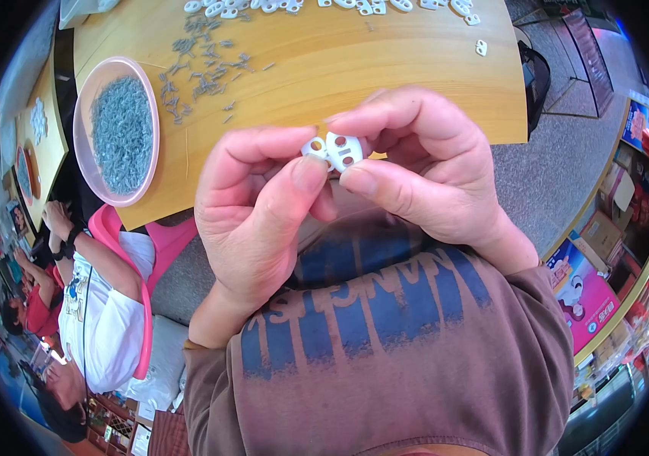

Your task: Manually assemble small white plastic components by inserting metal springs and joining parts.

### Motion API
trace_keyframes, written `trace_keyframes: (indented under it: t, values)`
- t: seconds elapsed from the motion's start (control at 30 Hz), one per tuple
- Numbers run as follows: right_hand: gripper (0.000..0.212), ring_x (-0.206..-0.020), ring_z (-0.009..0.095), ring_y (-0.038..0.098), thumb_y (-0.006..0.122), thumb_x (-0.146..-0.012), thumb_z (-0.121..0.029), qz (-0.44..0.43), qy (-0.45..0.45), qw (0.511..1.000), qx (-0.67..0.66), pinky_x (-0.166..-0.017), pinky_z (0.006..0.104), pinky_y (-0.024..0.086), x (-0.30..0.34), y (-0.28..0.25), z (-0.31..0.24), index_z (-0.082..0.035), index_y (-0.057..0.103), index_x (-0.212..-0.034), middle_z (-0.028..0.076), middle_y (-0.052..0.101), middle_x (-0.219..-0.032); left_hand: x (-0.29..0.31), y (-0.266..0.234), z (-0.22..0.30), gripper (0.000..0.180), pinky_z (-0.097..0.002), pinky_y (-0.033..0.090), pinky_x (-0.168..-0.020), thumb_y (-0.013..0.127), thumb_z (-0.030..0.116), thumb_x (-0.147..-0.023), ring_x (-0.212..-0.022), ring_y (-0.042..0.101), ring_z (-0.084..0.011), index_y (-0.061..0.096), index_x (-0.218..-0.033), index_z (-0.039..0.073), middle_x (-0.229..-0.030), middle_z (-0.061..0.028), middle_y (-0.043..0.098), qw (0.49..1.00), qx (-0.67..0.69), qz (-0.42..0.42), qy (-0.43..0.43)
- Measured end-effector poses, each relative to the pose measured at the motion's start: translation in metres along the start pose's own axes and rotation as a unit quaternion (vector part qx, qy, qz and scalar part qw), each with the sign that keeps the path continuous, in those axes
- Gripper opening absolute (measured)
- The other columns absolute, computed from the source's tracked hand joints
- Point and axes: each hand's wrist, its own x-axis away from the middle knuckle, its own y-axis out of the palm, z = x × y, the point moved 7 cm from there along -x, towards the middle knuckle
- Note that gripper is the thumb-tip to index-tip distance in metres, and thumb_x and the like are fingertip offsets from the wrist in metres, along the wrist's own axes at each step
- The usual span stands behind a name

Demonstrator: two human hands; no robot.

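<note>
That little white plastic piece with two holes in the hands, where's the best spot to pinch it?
Probably by its narrow outer edges, as the left hand and right hand do now: thumbs below, fingers above. The white piece is small and flat-faced with rounded ends, so pinching the edges keeps both holes uncovered and facing up.

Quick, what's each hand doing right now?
Left hand: closed, pinching a small white plastic piece.
Right hand: closed, pinching a white two-hole plastic piece.
</note>
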Motion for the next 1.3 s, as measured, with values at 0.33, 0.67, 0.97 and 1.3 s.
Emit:
trace_keyframes:
  t: [0.33,0.67,0.97,1.3]
  values:
    - [0.028,-0.083,0.013,0.053,0.057,-0.077,0.004,-0.022,-0.049,0.991,0.124,-0.074,0.0233,0.042,-0.002,0.003,-0.009,0.004,0.052,-0.105,0.008,0.054,-0.089,0.001,0.000,0.004,0.018,-0.0183,0.044,-0.054,0.056,-0.003,-0.079,-0.061,0.053,-0.0092,0.051,-0.096,-0.001,-0.084,-0.0093,0.059,1.000,-0.022,-0.004,0.005]
    - [0.028,-0.080,0.014,0.054,0.053,-0.080,0.005,-0.013,-0.019,1.000,0.012,-0.069,0.0232,0.044,-0.003,0.001,-0.003,0.005,0.051,-0.108,0.009,0.054,-0.089,0.004,0.001,0.006,0.020,-0.0216,0.048,-0.063,0.052,-0.002,-0.082,-0.069,0.057,-0.0128,0.050,-0.101,-0.002,-0.091,-0.0117,0.058,0.998,-0.050,-0.030,0.028]
    - [0.027,-0.082,0.014,0.053,0.053,-0.080,0.002,-0.031,-0.066,0.989,0.130,-0.070,0.0232,0.042,-0.005,0.000,-0.011,0.004,0.054,-0.107,0.009,0.055,-0.090,0.002,0.002,0.008,0.023,-0.0221,0.048,-0.065,0.054,-0.008,-0.079,-0.073,0.057,-0.0136,0.049,-0.100,-0.002,-0.096,-0.0118,0.053,0.988,-0.107,-0.060,0.091]
    - [0.026,-0.081,0.013,0.053,0.052,-0.082,-0.002,-0.041,-0.071,0.985,0.150,-0.070,0.0231,0.041,-0.006,0.002,-0.013,0.003,0.054,-0.108,0.008,0.057,-0.089,0.000,0.001,0.011,0.030,-0.0226,0.042,-0.070,0.063,-0.003,-0.073,-0.078,0.050,-0.0124,0.048,-0.099,-0.002,-0.097,-0.0092,0.048,0.961,-0.206,-0.064,0.171]
